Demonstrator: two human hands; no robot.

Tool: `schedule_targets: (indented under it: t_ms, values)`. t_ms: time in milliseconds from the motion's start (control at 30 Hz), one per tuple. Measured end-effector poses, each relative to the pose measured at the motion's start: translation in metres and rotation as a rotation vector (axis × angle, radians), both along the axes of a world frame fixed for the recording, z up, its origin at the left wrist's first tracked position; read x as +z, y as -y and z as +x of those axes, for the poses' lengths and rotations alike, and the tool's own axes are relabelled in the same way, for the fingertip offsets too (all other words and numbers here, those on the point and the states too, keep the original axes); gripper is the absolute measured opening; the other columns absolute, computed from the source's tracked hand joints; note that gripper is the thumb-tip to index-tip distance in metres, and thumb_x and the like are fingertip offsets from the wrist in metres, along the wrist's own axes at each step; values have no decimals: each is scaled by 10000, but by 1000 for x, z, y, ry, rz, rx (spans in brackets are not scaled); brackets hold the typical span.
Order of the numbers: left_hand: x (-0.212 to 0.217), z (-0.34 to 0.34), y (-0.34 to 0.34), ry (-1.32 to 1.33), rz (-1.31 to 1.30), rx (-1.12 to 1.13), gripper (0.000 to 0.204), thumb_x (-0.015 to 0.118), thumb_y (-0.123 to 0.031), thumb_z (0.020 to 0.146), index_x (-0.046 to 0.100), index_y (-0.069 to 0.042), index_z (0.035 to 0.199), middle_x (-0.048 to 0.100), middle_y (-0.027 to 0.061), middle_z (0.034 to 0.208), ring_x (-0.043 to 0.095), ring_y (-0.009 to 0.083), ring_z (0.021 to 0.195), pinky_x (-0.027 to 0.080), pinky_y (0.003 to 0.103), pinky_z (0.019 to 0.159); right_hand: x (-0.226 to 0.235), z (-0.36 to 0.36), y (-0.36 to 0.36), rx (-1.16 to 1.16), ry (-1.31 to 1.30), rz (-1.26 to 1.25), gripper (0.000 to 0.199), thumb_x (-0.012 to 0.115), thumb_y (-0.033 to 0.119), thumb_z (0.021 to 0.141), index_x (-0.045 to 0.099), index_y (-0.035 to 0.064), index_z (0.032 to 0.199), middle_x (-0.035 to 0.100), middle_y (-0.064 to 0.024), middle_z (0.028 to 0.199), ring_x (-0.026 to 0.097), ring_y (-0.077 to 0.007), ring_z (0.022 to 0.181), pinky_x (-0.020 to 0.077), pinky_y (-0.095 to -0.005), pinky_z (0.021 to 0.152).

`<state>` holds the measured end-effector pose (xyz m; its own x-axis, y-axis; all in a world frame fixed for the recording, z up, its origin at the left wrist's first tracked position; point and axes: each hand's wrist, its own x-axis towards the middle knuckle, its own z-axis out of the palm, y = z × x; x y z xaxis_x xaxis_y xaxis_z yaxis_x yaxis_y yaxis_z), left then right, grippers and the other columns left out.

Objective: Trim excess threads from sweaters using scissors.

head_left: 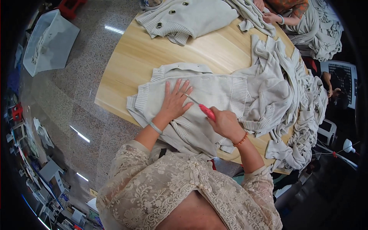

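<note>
A light grey knitted garment (214,90) with ribbed edges lies spread on the wooden table in front of me. My left hand (175,101) rests flat on it, fingers spread, on the garment's left part. In my right hand (223,123) is a tool with a red handle (207,112) and a thin metal shaft. The shaft points up and left toward my left fingers, its end close to the thumb and index finger. Whether the tip touches the knit I cannot tell.
More grey knitwear (285,88) is heaped along the right side of the table (126,61). Another garment with dark metal rings (199,17) lies at the far side. A co-worker's hand (271,18) is on knitwear there. A translucent bin (57,50) stands on the floor at left.
</note>
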<state>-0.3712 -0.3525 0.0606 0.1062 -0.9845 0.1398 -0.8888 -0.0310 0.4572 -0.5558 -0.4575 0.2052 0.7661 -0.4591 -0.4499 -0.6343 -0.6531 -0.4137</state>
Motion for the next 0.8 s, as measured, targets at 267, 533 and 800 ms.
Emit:
schedule_targets:
  t_ms: [267, 533, 800]
  values:
    - [-7, 1, -4, -20, -57, -35, 562, 554, -379, 878, 480, -104, 1363, 314, 116, 1515, 192, 350, 1431, 73, 657, 1091, -24, 93, -47, 219, 128, -83, 252, 625, 288, 851, 570, 50, 914, 625, -185, 656, 626, -373, 620, 493, -472, 582]
    - [-3, 0, 2, -31, -40, -3, 599, 609, -432, 842, 500, -133, 1349, 332, 90, 1503, 217, 326, 1417, 67, 629, 1114, 4, -12, -1, -165, -148, -218, 271, 614, 300, 855, 565, 36, 893, 644, -169, 682, 645, -351, 643, 497, -462, 581]
    - [-25, 26, -7, -197, 28, -92, 576, 643, -273, 832, 484, -94, 1356, 403, 104, 1460, 277, 318, 1400, 94, 563, 1137, 17, 7, -55, -140, -31, 44, 294, 605, 329, 840, 614, 59, 955, 652, -189, 741, 645, -375, 725, 503, -487, 664]
